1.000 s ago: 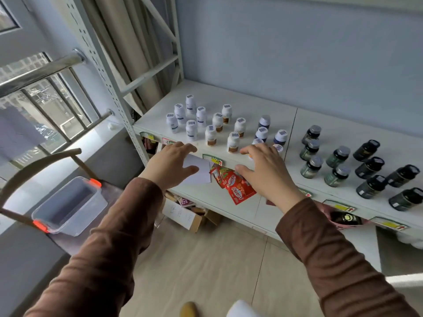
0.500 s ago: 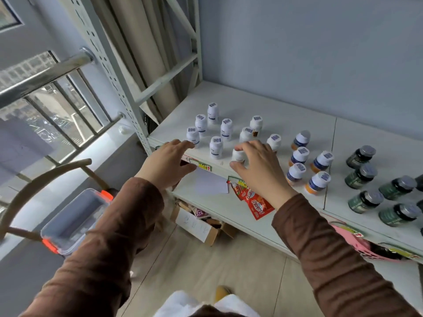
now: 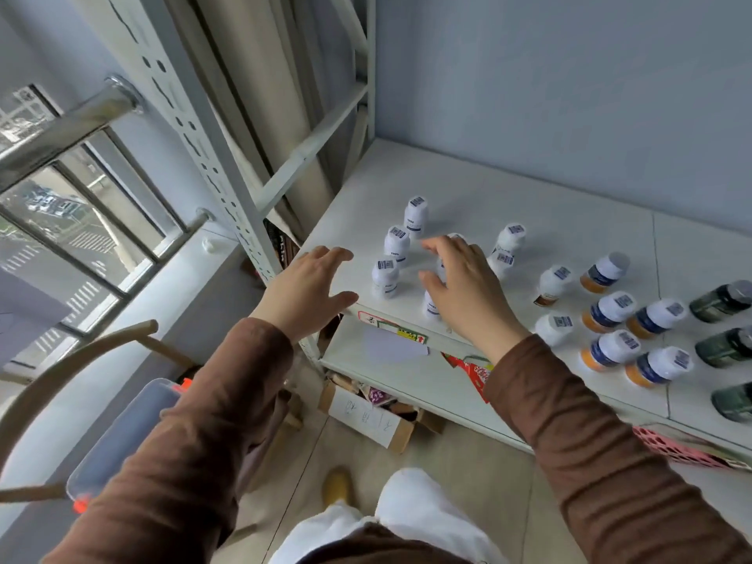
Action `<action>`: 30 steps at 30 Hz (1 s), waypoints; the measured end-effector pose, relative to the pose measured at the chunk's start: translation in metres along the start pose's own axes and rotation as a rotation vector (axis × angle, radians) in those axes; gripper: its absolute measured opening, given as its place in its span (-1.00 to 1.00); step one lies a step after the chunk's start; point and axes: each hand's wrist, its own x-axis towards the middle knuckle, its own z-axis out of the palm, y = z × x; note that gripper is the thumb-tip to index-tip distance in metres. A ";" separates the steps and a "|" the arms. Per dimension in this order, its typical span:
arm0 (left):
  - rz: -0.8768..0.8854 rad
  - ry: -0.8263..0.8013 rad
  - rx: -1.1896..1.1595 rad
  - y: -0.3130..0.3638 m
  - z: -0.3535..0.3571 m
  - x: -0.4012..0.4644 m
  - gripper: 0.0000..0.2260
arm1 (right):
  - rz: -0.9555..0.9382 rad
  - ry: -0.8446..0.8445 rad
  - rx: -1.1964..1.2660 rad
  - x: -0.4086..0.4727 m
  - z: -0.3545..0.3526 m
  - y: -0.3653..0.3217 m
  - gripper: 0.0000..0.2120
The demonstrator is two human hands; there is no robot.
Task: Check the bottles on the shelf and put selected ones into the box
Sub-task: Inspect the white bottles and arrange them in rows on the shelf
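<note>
Small white plastic bottles [image 3: 385, 277] with coded caps stand upright in a cluster at the left end of the white shelf [image 3: 529, 205], caps facing up so the codes can be read. The right hand [image 3: 460, 287] hovers over the cluster with fingers curved around one bottle; contact cannot be confirmed. The left hand [image 3: 307, 289] is spread and empty beside the cluster. The clear plastic box [image 3: 122, 433] with orange clips sits well apart, low left.

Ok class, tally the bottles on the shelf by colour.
White bottles: 10, two of them mostly hidden behind the right hand
Orange-based bottles: 5
Dark green bottles: 3 in view
Total: 18
</note>
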 end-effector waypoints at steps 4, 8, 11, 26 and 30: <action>0.039 -0.044 -0.036 -0.012 0.007 0.022 -0.48 | 0.019 -0.002 0.025 0.019 0.009 0.000 -0.68; 0.046 -0.078 -0.035 -0.020 0.020 0.043 -0.46 | -0.013 -0.017 0.025 0.041 0.021 0.009 -0.68; 0.028 -0.102 -0.050 -0.024 0.035 0.056 -0.44 | -0.050 -0.092 0.004 0.054 0.033 0.019 -0.70; -0.113 -0.130 -0.249 -0.039 0.109 0.074 -0.45 | -0.114 -0.387 -0.130 0.095 0.084 0.011 -0.64; -0.271 -0.174 -0.842 -0.041 0.103 0.064 -0.59 | -0.015 -0.325 0.034 0.114 0.066 0.013 -0.73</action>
